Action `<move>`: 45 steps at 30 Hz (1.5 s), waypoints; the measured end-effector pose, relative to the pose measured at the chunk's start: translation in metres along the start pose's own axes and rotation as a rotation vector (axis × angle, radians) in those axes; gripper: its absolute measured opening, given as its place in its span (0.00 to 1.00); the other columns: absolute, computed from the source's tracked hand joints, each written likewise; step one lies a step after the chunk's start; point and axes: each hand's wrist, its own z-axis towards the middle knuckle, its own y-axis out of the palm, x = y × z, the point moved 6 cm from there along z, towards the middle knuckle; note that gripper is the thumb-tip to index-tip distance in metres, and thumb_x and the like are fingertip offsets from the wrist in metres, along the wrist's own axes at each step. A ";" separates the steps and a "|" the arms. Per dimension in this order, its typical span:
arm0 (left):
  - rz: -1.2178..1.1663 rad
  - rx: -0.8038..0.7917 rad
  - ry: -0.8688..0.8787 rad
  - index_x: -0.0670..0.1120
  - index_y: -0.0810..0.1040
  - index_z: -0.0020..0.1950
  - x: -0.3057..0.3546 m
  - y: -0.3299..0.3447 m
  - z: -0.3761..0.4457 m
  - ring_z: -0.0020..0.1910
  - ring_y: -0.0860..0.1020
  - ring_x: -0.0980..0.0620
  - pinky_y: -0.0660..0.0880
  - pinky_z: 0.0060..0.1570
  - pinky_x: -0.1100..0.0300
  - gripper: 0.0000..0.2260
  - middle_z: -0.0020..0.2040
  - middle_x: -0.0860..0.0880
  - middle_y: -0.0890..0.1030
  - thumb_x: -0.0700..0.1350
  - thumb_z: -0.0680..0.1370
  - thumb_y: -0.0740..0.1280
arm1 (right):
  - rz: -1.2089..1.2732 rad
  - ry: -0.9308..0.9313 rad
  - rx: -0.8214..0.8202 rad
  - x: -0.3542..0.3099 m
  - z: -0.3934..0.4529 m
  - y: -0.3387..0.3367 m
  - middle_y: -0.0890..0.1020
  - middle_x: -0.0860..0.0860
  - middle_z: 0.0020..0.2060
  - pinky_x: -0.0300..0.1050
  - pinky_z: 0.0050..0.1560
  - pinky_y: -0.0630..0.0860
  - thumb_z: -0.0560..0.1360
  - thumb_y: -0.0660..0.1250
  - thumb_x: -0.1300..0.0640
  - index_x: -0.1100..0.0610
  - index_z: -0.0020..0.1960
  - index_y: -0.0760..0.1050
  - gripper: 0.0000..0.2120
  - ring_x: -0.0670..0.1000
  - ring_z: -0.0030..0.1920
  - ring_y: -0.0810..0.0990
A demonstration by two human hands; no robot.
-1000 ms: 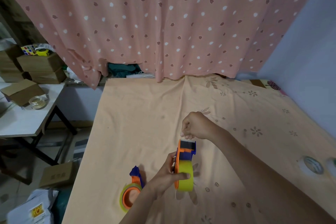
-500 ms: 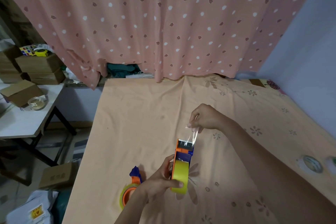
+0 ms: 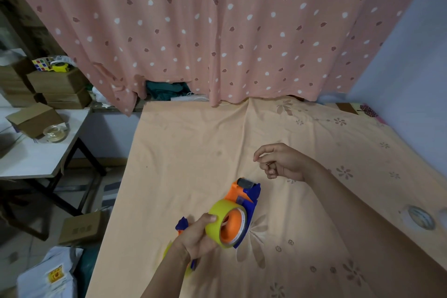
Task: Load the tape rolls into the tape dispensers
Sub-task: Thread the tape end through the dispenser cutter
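My left hand [image 3: 197,237] grips an orange and blue tape dispenser [image 3: 244,197] with a yellow tape roll [image 3: 223,222] mounted on its orange hub, held tilted just above the bed. My right hand [image 3: 281,162] hovers a little beyond the dispenser's black roller, fingers loosely curled, holding nothing that I can see. A second dispenser [image 3: 182,224] with a yellow roll lies on the sheet under my left wrist, mostly hidden. A clear tape roll [image 3: 420,218] lies flat on the sheet at the right, and the edge of another roll [image 3: 443,213] shows at the frame's right border.
The peach flowered sheet [image 3: 193,152] covers the bed, bounded by a dotted pink curtain [image 3: 217,31] behind and a pale wall [image 3: 406,68] to the right. Left of the bed stands a white table [image 3: 33,159] with cardboard boxes [image 3: 33,120] and a glass jar [image 3: 55,132].
My right hand has let go of the clear tape end it was pulling and has moved away to the right. My left hand has turned the dispenser so its side faces me.
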 end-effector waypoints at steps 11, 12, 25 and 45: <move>-0.293 -0.037 0.071 0.36 0.82 0.61 0.011 0.000 0.003 0.53 0.85 0.38 0.83 0.52 0.45 0.38 0.58 0.36 0.83 0.54 0.56 0.85 | 0.197 -0.063 -0.123 -0.002 -0.013 0.008 0.80 0.58 0.37 0.45 0.42 0.81 0.80 0.66 0.61 0.58 0.55 0.81 0.06 0.52 0.36 0.80; -0.292 -0.037 0.067 0.37 0.83 0.61 0.011 0.000 0.002 0.53 0.85 0.37 0.83 0.52 0.44 0.38 0.58 0.36 0.83 0.54 0.57 0.84 | 0.207 -0.066 -0.118 -0.002 -0.012 0.008 0.80 0.58 0.37 0.44 0.42 0.81 0.80 0.66 0.61 0.58 0.55 0.81 0.06 0.52 0.36 0.80; -0.185 0.015 0.025 0.37 0.82 0.61 0.008 -0.013 0.000 0.51 0.84 0.40 0.82 0.52 0.47 0.41 0.57 0.36 0.83 0.57 0.55 0.84 | 0.302 0.186 0.031 0.013 -0.006 0.003 0.80 0.53 0.31 0.36 0.33 0.79 0.79 0.65 0.68 0.62 0.56 0.80 0.09 0.45 0.28 0.77; -0.469 -0.018 0.050 0.35 0.62 0.80 0.014 0.009 -0.001 0.46 0.82 0.38 0.80 0.47 0.48 0.45 0.57 0.34 0.78 0.64 0.71 0.59 | 0.330 -0.063 -0.072 0.004 -0.021 0.019 0.84 0.63 0.57 0.42 0.52 0.82 0.76 0.70 0.64 0.66 0.58 0.81 0.11 0.59 0.58 0.84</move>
